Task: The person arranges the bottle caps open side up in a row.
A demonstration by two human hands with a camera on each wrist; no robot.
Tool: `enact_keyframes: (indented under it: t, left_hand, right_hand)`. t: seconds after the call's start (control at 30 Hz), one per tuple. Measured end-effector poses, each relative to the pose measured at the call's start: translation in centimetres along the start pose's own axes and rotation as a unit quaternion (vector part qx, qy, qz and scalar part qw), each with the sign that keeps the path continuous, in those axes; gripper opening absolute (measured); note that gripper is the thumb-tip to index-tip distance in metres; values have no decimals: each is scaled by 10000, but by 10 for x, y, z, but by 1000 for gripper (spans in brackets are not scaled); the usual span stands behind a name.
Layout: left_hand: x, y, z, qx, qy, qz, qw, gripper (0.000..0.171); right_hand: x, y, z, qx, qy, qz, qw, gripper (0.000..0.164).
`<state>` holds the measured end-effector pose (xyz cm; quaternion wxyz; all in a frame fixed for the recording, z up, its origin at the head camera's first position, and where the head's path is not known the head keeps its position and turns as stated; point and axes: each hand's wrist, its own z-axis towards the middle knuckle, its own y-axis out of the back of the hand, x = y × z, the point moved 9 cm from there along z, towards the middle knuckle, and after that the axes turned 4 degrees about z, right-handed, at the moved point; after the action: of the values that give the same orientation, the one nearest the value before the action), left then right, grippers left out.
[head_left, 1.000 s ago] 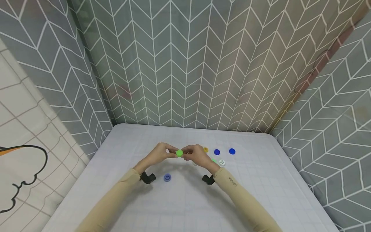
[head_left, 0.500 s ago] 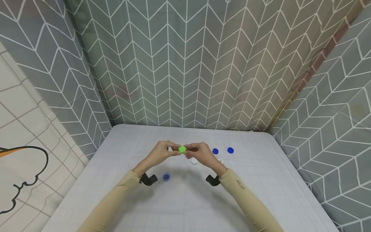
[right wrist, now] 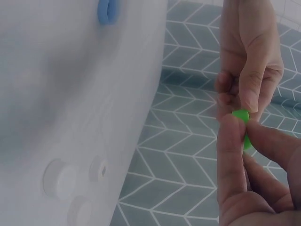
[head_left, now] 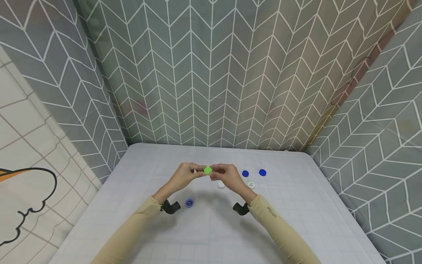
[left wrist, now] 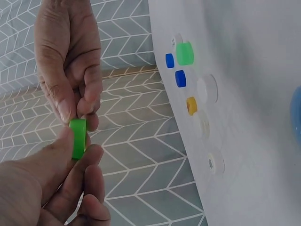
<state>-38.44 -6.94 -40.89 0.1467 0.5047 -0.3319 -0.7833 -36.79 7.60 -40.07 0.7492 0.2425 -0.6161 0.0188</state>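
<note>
Person's left hand (head_left: pixel 182 177): thumb and fingers pinching the green cap (head_left: pixel 207 171). Pale blue cap (head_left: pixel 189 202), one: on the desk (head_left: pixel 211 234), nearer the near edge than the other caps. Green cap: raised over the desk, between both hands. Right hand (head_left: pixel 232 179): clamped on the same cap's opposite side. White cap (head_left: pixel 221 185), one: below that hand. Dark blue caps (head_left: pixel 245 173): I count two, right of centre, toward the far edge; printed white cap (head_left: pixel 251 185) nearby. Desk: white cover, rounded far corners. Chevron curtain (head_left: pixel 201 80), grey: behind the far edge.
</note>
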Motion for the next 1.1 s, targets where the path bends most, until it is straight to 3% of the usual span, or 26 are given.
enact_keyframes:
  t: [0.1, 0.2, 0.6, 0.87, 1.1]
  left_hand:
    - [1, -1, 2, -119, 46, -147, 9998, 30]
    - [1, -1, 3, -207, 31, -260, 9994, 28]
    - [0, 1, 3, -289, 203, -483, 9982, 27]
    - [6, 3, 1, -269, 504, -735, 9957, 26]
    - [4, 5, -1, -356, 491, -990, 9932, 29]
  right_hand:
    - [-17, 3, 7, -226, -63, 104, 9997, 37]
    - [-18, 4, 7, -391, -50, 133, 9991, 35]
    - [-13, 6, 6, -461, 44, 115, 9989, 30]
    - [-11, 6, 7, -405, 150, 131, 9990, 27]
    - [0, 7, 3, -642, 577, 126, 9962, 24]
